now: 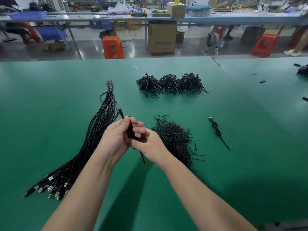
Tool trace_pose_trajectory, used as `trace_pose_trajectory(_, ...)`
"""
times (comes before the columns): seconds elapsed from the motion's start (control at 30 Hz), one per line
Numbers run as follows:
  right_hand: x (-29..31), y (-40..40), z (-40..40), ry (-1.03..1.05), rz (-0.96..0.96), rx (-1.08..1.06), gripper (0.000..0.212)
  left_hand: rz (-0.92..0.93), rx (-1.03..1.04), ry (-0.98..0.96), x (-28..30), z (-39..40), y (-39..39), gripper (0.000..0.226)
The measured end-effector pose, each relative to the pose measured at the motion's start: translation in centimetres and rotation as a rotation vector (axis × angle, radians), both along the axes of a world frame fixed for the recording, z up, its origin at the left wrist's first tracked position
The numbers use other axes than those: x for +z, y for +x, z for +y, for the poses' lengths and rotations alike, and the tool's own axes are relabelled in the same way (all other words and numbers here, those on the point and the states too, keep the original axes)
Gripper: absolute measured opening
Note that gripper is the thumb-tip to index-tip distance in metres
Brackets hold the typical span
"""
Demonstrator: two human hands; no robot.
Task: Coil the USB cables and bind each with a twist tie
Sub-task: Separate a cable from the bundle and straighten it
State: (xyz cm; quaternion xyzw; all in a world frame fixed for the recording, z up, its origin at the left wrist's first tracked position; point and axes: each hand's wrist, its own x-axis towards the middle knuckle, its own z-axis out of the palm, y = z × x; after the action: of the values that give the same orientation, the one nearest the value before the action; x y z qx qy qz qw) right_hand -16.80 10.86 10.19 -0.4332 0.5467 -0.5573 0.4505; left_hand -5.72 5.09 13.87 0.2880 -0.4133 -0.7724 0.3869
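Observation:
My left hand point(115, 139) and my right hand point(146, 144) meet over the green table point(50, 97), both gripping one coiled black USB cable point(130, 130). Its plug end sticks up past my left thumb and a thin tail hangs below my hands. Whether a twist tie is on it I cannot tell. A long bundle of straight black USB cables point(93, 137) lies to the left, plugs toward me. A heap of black twist ties point(175, 139) sits just right of my hands. One coiled, bound cable point(216, 129) lies alone farther right.
Three heaps of coiled cables point(171, 85) lie in a row at the back of the table. Small black pieces point(262, 81) and more cables point(302, 70) sit at the far right edge. Beyond the table are orange stools point(112, 47), cardboard boxes point(162, 39) and other benches.

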Motion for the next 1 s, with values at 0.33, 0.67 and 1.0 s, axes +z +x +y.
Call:
trace_pose_trajectory(0.33,-1.0,-0.2,0.2,-0.002,0.216,-0.033,0.031,-0.258,-0.295,-0.195,1.3,0.3,1.6,0.032)
trace_pose_trajectory(0.67,-0.3,-0.1,0.5,-0.039,0.743,0.042,0.03,-1.107,0.102,-0.935,1.0,1.8,0.5,0.03)
trace_pose_trajectory(1.0,-1.0,0.3,0.6,0.007,0.897,0.073,0.021,-1.154,0.072,-1.065,0.3,0.0,2.1,0.034)
